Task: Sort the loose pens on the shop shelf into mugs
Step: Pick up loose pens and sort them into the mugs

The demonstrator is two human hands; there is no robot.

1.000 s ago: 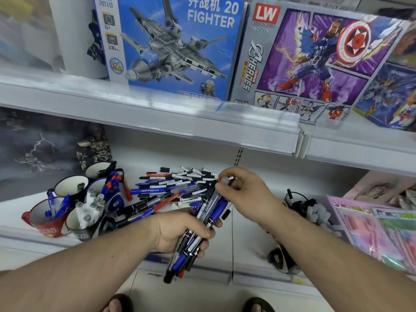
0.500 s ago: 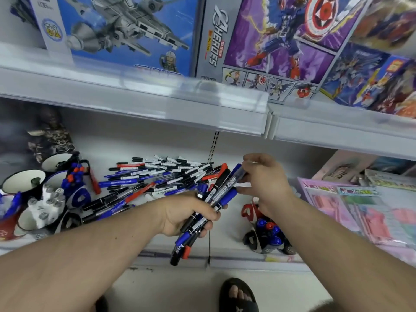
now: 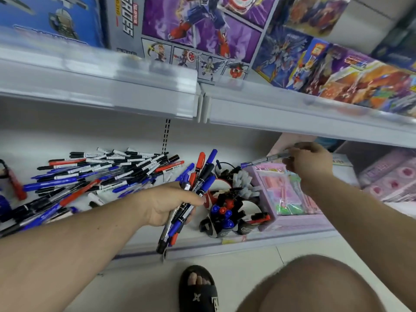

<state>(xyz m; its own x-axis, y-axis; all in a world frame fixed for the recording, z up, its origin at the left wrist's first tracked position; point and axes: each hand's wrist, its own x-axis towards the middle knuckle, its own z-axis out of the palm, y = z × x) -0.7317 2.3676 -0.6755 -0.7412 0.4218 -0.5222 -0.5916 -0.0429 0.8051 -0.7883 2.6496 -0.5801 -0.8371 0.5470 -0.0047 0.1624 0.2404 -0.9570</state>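
The left hand (image 3: 166, 203) clenches a bundle of markers (image 3: 191, 194) above the shelf (image 3: 139, 235) front. Behind it lies the loose pen pile (image 3: 101, 174). Farther right, the right hand (image 3: 310, 163) pinches what looks like a blurred blue pen (image 3: 263, 160) over pink packets (image 3: 286, 194).

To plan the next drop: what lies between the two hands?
In the head view, mugs holding pens stand between the left hand, gripping a pen bundle, and the right hand.

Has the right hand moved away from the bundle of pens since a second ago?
Yes. The right hand has gone rightward from the bundle of pens, past the mugs, over the pink packet, pinching one pen.
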